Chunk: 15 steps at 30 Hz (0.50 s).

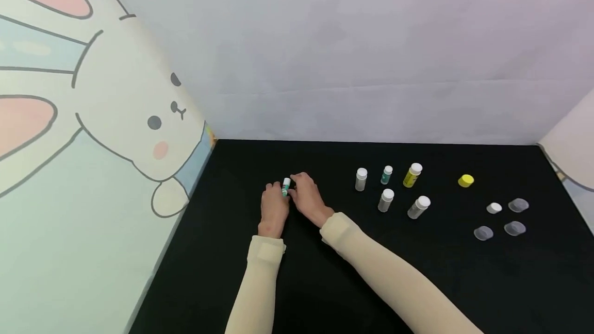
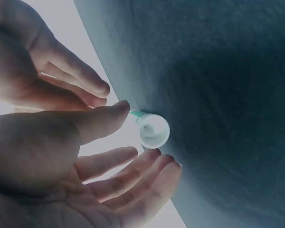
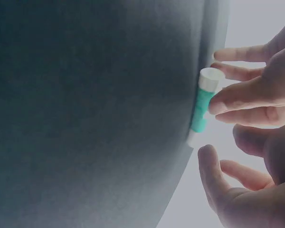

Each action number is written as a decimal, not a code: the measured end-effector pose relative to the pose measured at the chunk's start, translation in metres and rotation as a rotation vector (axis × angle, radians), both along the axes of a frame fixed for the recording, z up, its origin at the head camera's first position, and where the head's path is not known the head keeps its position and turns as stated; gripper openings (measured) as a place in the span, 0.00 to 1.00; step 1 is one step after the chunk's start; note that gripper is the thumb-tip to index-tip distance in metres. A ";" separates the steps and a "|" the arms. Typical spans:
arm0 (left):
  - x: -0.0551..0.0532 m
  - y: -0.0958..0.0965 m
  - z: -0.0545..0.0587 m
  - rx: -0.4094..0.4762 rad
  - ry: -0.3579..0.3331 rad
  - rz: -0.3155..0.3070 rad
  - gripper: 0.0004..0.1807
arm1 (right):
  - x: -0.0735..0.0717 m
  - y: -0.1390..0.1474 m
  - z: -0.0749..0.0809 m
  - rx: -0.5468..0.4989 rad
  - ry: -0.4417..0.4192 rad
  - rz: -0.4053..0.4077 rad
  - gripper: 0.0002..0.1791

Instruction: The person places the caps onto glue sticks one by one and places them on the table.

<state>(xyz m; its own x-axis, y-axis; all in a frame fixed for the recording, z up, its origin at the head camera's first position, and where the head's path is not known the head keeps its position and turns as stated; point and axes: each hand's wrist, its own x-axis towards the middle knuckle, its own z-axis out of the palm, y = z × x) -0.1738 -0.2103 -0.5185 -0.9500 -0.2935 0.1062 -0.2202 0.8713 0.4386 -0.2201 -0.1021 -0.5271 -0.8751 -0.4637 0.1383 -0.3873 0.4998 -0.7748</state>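
Note:
A small bottle [image 1: 286, 184] with a white cap and a green label is between my two hands near the table's left side. My left hand [image 1: 275, 205] is right beside it; in the left wrist view its thumb and fingertips lie either side of the white round end [image 2: 153, 131], with a gap at the thumb. The right wrist view shows the bottle's green label [image 3: 203, 107], with left fingertips at its side. My right hand [image 1: 308, 197] is just to the right, thumb and fingers spread apart, holding nothing.
On the black table [image 1: 209, 282] to the right stand several white-capped bottles, including a green one [image 1: 386, 175] and a yellow one [image 1: 412, 175]. Farther right are a yellow cap [image 1: 466, 181], a white cap [image 1: 494, 208] and clear cups [image 1: 515, 228]. A wall [image 1: 371, 55] rises behind.

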 end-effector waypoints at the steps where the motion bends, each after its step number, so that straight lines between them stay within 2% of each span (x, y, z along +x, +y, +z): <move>1: 0.001 0.000 0.001 -0.005 0.001 0.006 0.14 | 0.003 0.001 0.002 -0.009 0.001 0.005 0.24; 7: 0.008 0.006 0.007 0.022 0.024 0.041 0.19 | 0.018 0.012 0.012 -0.034 0.005 0.019 0.24; 11: 0.012 0.012 0.005 0.031 0.021 0.066 0.23 | 0.027 0.021 0.013 -0.046 -0.010 0.009 0.24; 15: 0.016 0.017 0.004 0.012 0.046 0.066 0.23 | 0.034 0.031 0.013 -0.070 -0.022 -0.002 0.23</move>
<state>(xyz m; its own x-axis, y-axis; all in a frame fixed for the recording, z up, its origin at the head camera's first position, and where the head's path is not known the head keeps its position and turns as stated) -0.1578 -0.1929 -0.5149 -0.9227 -0.3570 0.1454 -0.2564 0.8501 0.4600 -0.1863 -0.0714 -0.5141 -0.8792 -0.4517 0.1517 -0.3692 0.4445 -0.8162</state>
